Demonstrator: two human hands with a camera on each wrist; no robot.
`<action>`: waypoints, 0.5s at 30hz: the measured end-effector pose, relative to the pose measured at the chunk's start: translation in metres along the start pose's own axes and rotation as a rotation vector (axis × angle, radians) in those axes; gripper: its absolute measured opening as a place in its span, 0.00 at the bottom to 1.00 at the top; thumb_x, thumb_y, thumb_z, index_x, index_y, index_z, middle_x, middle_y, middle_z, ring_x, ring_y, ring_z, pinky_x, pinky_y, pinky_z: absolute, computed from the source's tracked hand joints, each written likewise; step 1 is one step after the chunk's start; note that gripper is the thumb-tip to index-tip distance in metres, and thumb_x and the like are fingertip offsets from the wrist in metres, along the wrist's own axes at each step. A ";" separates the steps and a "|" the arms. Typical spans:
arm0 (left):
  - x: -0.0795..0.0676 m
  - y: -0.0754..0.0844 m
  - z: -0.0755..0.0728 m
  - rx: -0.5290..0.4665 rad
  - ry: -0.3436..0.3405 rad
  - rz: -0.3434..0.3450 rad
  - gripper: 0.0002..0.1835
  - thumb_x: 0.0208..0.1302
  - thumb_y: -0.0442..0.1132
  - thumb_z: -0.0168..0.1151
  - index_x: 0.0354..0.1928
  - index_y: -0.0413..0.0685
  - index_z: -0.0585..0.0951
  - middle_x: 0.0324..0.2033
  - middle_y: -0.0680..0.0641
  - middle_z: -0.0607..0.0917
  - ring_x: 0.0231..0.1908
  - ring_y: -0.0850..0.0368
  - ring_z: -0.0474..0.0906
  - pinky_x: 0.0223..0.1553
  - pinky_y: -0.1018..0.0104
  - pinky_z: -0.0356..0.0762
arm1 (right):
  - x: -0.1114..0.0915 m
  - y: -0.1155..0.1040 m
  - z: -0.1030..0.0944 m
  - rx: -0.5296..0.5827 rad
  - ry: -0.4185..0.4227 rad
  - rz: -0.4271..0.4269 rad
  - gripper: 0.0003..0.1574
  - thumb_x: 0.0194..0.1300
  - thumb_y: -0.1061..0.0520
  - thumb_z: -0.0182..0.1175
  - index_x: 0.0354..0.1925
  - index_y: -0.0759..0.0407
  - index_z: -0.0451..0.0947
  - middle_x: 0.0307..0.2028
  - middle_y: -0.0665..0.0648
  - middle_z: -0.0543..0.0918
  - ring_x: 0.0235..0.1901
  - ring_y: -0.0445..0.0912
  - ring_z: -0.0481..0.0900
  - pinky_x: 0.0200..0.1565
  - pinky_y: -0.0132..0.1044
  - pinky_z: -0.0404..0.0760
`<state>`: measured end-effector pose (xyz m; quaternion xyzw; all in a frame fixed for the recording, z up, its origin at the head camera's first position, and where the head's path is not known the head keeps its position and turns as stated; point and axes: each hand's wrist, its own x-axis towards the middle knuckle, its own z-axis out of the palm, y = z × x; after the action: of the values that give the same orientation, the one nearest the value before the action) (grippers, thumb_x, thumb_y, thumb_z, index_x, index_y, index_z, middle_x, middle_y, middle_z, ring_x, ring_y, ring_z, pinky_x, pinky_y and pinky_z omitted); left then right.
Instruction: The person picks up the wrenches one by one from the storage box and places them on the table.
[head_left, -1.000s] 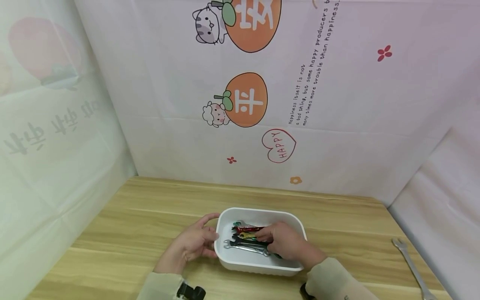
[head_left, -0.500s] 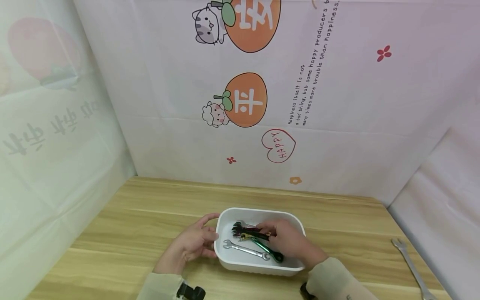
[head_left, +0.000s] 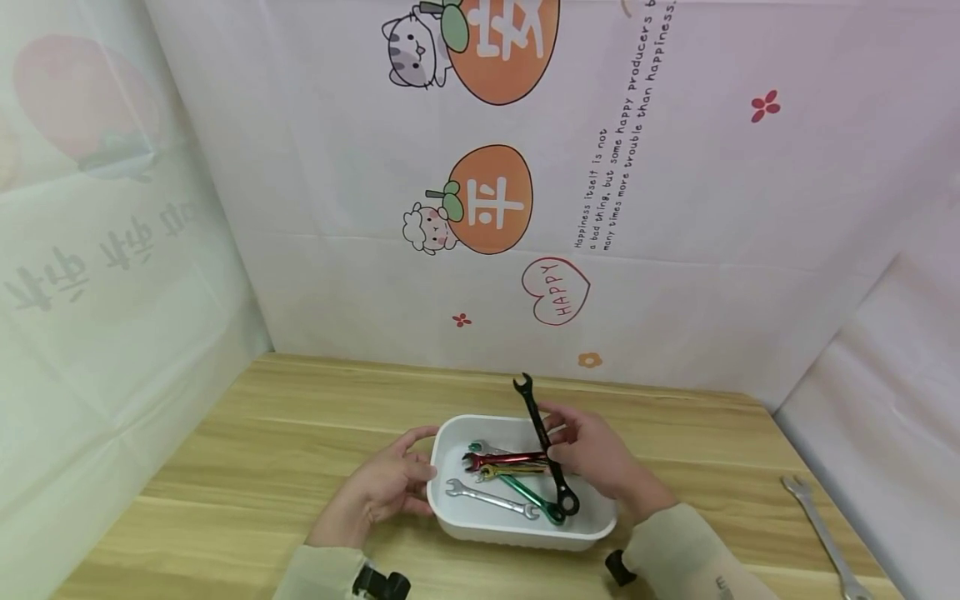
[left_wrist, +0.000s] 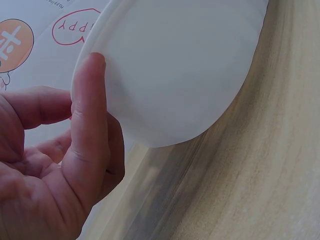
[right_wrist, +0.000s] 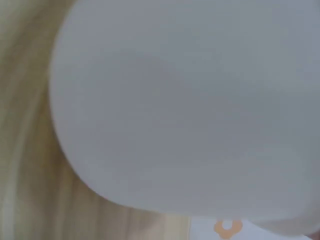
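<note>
Seems a screened booth: fitted with wood-grain bench [head_left: 322, 408], hung on three sides with white, partly printed sheeting [head_left: 352, 292].

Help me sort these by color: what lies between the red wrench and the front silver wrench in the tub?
A gold wrench and part of a green wrench; the head view shows this.

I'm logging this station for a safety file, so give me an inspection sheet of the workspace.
Surface: wood-grain table.
Job's things: white bin containing a red wrench, gold wrench, green wrench and silver wrench, among others partly hidden; black wrench slanted over it.
Clutter: large wrench lying apart near the table's right edge.
Hands: left hand touches the bin's left end; right hand holds the black wrench.
Cables: nothing seen.
Surroundings: white printed backdrop behind the table.
</note>
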<state>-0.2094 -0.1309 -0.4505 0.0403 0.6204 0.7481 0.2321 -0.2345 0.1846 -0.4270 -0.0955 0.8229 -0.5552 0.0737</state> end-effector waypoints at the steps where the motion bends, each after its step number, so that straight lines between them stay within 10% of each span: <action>1: 0.000 0.000 0.000 0.001 0.001 0.000 0.38 0.63 0.24 0.55 0.74 0.47 0.58 0.42 0.34 0.76 0.30 0.48 0.81 0.26 0.58 0.85 | 0.000 -0.001 -0.003 0.033 0.002 0.004 0.43 0.59 0.76 0.59 0.69 0.51 0.71 0.51 0.60 0.75 0.46 0.54 0.76 0.38 0.46 0.85; 15: 0.000 0.000 -0.001 0.010 0.005 -0.005 0.38 0.64 0.25 0.55 0.74 0.48 0.58 0.43 0.34 0.76 0.30 0.46 0.81 0.26 0.56 0.86 | -0.012 -0.001 -0.054 0.330 0.032 0.090 0.46 0.64 0.77 0.52 0.76 0.58 0.55 0.61 0.72 0.62 0.47 0.62 0.77 0.50 0.55 0.82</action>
<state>-0.2100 -0.1313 -0.4506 0.0380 0.6246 0.7446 0.2322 -0.2348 0.2357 -0.4063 -0.0362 0.7250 -0.6805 0.1001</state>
